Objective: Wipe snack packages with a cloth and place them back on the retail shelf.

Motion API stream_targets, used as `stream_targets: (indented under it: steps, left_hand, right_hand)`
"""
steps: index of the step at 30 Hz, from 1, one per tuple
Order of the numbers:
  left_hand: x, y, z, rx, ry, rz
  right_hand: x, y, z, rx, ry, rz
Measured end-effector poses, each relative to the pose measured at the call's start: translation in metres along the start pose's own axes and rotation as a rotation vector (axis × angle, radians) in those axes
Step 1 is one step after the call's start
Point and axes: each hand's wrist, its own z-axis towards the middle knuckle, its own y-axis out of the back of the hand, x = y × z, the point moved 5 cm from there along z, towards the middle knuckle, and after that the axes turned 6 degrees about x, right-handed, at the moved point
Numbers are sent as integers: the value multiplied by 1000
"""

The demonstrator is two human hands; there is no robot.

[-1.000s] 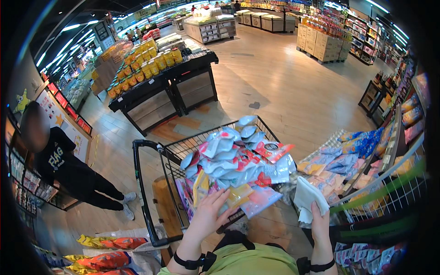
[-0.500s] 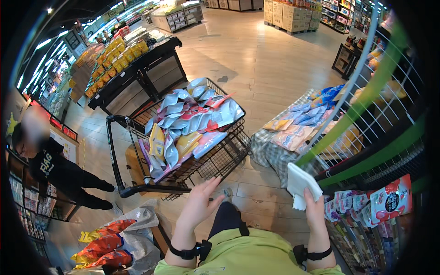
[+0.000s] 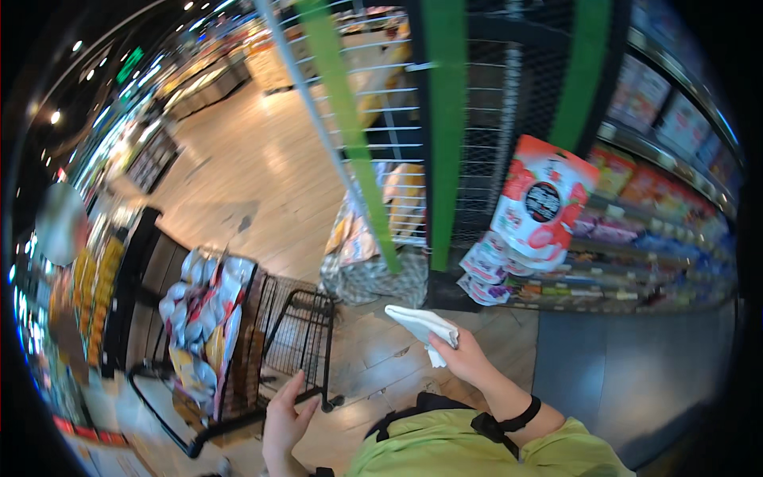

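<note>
My right hand (image 3: 463, 356) grips a folded white cloth (image 3: 417, 321), held out in front of my body over the floor. Some of the cloth's loose edge hangs below my fingers. At the lower left, my left hand (image 3: 288, 420) is raised with nothing in it, thumb and fingers apart. It hovers beside the black wire shopping cart (image 3: 296, 338), and I cannot tell whether it touches the frame. Silvery and coloured bags (image 3: 199, 310) are heaped in the cart.
Ahead stands a white wire rack (image 3: 397, 127) with green posts (image 3: 447, 159). A red and white pouch (image 3: 543, 203) hangs at its side, above smaller pouches (image 3: 486, 266). Packed shelves (image 3: 636, 238) line the right. Yellow jars (image 3: 94, 294) fill a stand at left.
My view has turned right, so the cart now sits further left and the shelves show. My right hand still holds the cloth. The left hand stays open, lower in view.
</note>
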Motion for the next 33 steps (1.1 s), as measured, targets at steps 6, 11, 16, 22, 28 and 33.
stream_targets:
  steps: [6,11,16,22,28,33]
  left_hand:
    - [-19,-47,27,226,-165,-74]
    - [-64,-86,49,387,-182,-23]
    - [-141,-112,85,392,-388,-192]
    - [-216,-176,171,282,-366,-459]
    - [-281,-211,232,74,-407,-1040]
    - [-293,-204,235,101,-300,-900]
  right_hand:
    - [-3,31,-56,-188,-11,-33]
    - [14,71,-90,-345,-47,-22]
    - [30,132,-82,-587,158,122]
    - [64,199,-42,-513,397,116]
    - [74,239,-10,-400,401,100]
    - [90,259,1,-403,403,151]
